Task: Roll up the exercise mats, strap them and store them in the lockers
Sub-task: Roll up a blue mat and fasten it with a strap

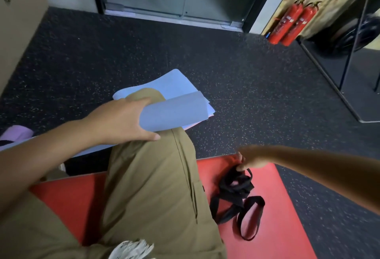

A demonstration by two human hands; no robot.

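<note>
On the red mat (277, 207), right hand (249, 161) pinches black straps (234, 191); left hand (123, 119) grips blue mat (174, 112).

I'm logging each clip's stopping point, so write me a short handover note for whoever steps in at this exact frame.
Left hand: grips the rolled end of the blue mat, which lies over the person's knee, only partly rolled.
Right hand: fingers pinch the bundle of black straps lying on the red mat.
Red mat: flat on the floor, unrolled, under the person.
A purple roll shows at the left edge; whether it is strapped cannot be told.
Done: blue roll begun.
Left: finish the blue roll, strap it, roll and strap the red, store all in lockers.
</note>
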